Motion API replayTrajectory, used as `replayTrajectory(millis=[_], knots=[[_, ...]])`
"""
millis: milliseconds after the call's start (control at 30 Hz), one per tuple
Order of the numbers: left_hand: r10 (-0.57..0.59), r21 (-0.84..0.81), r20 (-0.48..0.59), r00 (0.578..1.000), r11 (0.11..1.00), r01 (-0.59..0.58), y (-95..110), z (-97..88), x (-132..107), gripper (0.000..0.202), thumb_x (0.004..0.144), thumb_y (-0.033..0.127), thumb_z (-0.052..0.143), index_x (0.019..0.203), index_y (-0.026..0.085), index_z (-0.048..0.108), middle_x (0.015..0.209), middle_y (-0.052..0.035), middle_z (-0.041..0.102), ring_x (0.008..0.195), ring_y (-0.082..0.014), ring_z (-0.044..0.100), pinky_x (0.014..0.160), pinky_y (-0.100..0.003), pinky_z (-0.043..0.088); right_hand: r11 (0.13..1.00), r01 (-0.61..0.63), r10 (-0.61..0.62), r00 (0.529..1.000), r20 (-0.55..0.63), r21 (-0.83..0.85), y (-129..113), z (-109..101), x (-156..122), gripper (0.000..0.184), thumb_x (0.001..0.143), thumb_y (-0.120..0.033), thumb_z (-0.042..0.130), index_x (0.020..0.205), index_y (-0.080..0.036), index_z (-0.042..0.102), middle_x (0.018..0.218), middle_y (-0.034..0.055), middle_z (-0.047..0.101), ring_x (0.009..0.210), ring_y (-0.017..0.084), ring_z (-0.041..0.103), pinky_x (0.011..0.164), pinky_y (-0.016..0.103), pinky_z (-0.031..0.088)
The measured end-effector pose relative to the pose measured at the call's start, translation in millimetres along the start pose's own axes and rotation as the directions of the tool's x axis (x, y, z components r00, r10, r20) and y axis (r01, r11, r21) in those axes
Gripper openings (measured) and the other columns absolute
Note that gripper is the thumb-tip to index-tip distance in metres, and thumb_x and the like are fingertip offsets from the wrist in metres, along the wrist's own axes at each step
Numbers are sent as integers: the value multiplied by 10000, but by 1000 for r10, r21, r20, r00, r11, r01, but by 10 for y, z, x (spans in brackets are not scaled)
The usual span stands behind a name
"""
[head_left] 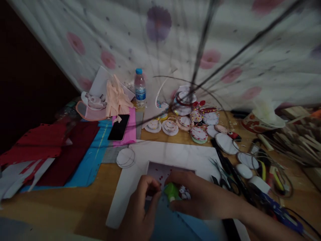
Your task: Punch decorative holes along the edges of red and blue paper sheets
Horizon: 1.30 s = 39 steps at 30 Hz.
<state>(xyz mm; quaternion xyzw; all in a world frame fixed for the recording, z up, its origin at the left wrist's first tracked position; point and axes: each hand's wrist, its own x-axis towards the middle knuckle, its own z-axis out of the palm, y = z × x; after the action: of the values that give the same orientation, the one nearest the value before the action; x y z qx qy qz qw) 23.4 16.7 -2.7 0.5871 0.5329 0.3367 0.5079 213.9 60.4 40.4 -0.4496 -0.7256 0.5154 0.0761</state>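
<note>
My right hand [193, 195] is closed around a small green plastic piece [172, 191] with a white end, whose kind I cannot make out. Close beside it, my left hand [142, 207] pinches with thumb and forefinger; whatever lies between those fingertips is too small to name. Below both hands is a blue sheet [170, 221] with a dotted edge. Just behind the fingers lies a shallow tray [155, 169] with small red bits in it, partly covered by my hands. White board [142, 152] lies under the tray.
Red cloth [37, 142], a blue sheet [96, 160] and a phone [119, 128] lie left. A water bottle [140, 88] and decorated round pieces [184, 122] stand behind. Right are scissors [224, 179], a glue gun [281, 211], a bowl [260, 122] and wooden sticks [298, 137]. Dark blurred strands cross the view.
</note>
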Motion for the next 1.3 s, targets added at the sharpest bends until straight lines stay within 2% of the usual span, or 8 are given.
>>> replayTrajectory(millis=[367, 533, 700, 833, 900, 1033, 1133, 1300], knots=[[-12, -30, 0, 1000, 999, 12, -74, 28, -1, 52, 884, 198, 448, 877, 244, 471, 825, 16, 542, 795, -158, 592, 725, -255, 466, 999, -28, 27, 999, 41, 29, -57, 6, 25, 170, 686, -166, 685, 846, -183, 632, 901, 22, 654, 822, 181, 579, 711, 258, 444], [-26, -46, -14, 1000, 999, 26, -86, 25, -8, 33, 887, 221, 454, 867, 245, 465, 833, 12, 549, 796, -163, 596, 724, -261, 468, 999, -41, 41, 999, -18, 11, -12, 76, 55, 207, 660, -141, 714, 851, -161, 635, 875, 32, 642, 795, 182, 577, 673, 255, 433], [-42, -83, -20, 999, 996, 40, -74, 28, -4, 21, 876, 247, 483, 857, 238, 480, 811, 11, 563, 767, -164, 599, 692, -253, 469, 988, 104, -114, 990, -88, -112, 53, 138, 69, 171, 671, -64, 680, 816, -138, 631, 803, 30, 615, 769, 172, 543, 680, 262, 413], [-83, -97, 10, 996, 992, 84, -32, 2, -12, 55, 867, 252, 497, 818, 231, 484, 771, 16, 568, 740, -165, 608, 679, -258, 477, 972, 139, -153, 986, -64, -187, 65, 127, 83, 130, 697, -163, 710, 796, -146, 629, 800, 40, 629, 761, 188, 542, 696, 296, 407], [-97, -71, 45, 994, 992, 100, -3, -33, -11, 75, 837, 251, 552, 897, 232, 511, 856, -9, 609, 826, -190, 623, 743, -289, 489, 966, 139, -152, 987, -46, -216, 48, 114, 93, 126, 700, -173, 697, 807, -152, 634, 832, 52, 644, 792, 206, 556, 726, 319, 406], [-90, 105, 182, 979, 992, 72, 73, -105, 39, 610, 667, 288, 772, 1215, 262, 505, 1184, -70, 610, 1076, -271, 568, 904, -374, 458, 958, 156, -165, 986, -21, -241, -6, 115, 114, 233, 645, -91, 647, 865, -166, 651, 888, 62, 661, 863, 227, 578, 781, 339, 394], [-50, 188, 255, 966, 982, 1, 131, -118, 102, 554, 663, 306, 784, 1175, 273, 575, 1122, -33, 665, 1034, -262, 599, 875, -357, 476, 952, 148, -160, 987, -23, -267, -21, 144, 129, 200, 634, -92, 610, 814, -168, 648, 832, 59, 665, 821, 223, 587, 748, 331, 393], [-22, 285, 240, 971, 957, -48, 146, -86, 137, 526, 691, 258, 759, 1194, 232, 606, 1096, -56, 699, 1026, -280, 621, 901, -381, 476, 944, 132, -160, 985, -67, -303, 45, 214, 138, 171, 609, -105, 560, 766, -157, 604, 811, 69, 655, 797, 223, 583, 755, 345, 391]])
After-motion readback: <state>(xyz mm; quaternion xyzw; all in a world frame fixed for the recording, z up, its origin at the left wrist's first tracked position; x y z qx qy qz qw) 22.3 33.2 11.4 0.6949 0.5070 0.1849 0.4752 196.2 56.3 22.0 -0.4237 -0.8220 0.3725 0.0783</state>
